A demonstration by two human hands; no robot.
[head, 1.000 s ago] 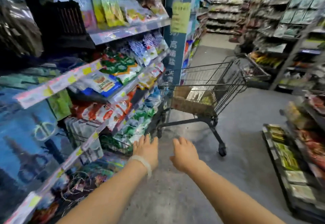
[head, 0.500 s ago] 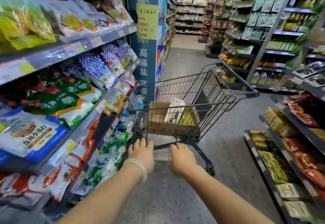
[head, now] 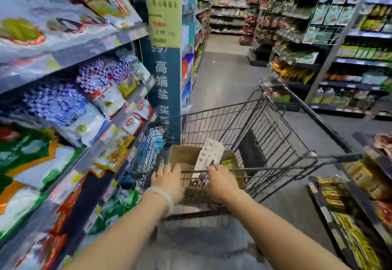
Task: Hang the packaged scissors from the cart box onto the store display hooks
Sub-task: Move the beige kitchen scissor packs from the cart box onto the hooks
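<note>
ok so over the last second I've closed in on the shopping cart (head: 254,134) and both hands, which were hovering short of it, are now at its near rim, low centre of the frame. Left hand (head: 168,179) lies flat on the edge of the cardboard box (head: 184,157), fingers straight, holding nothing. Right hand (head: 222,181) has its fingers over the rim wire right beside the white packaged scissors (head: 210,153) standing up in the box, can't tell if it's actually gripping a pack yet. So I'd say I'm at the pickup, nothing hung so far, and I can't pick out the scissor hooks from here
</note>
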